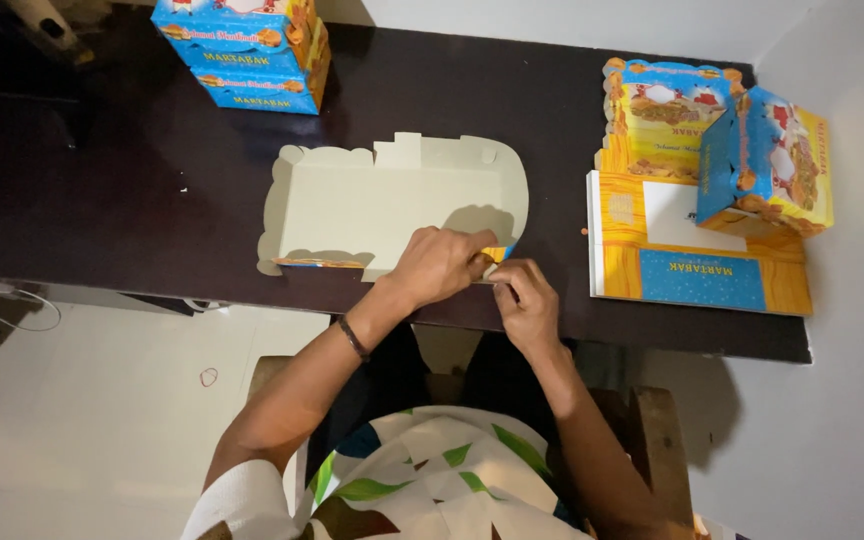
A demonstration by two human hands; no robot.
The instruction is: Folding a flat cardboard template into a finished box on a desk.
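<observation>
Looking down from the head camera, a flat, cream-coloured cardboard box blank with scalloped edges (pixel 382 200) lies printed side down on the dark brown worktop (pixel 102 200), close to its near edge. The left hand (pixel 439 263) rests on the blank's near right corner, its fingers (pixel 477 243) curled and pinching a folded-up flap whose blue and orange print shows there. The right hand (pixel 525 297) sits just beside it, touching it, with its fingers bent closed on the same corner of the blank at the worktop's edge. A dark band circles the left wrist.

At the far edge of the worktop stand two stacked blue and orange printed cartons (pixel 244 50). To the right lies a stack of flat printed box blanks (pixel 697 270), with two assembled cartons (pixel 717 135) on top of it, one of them tilted. White walls bound the worktop behind and on the right.
</observation>
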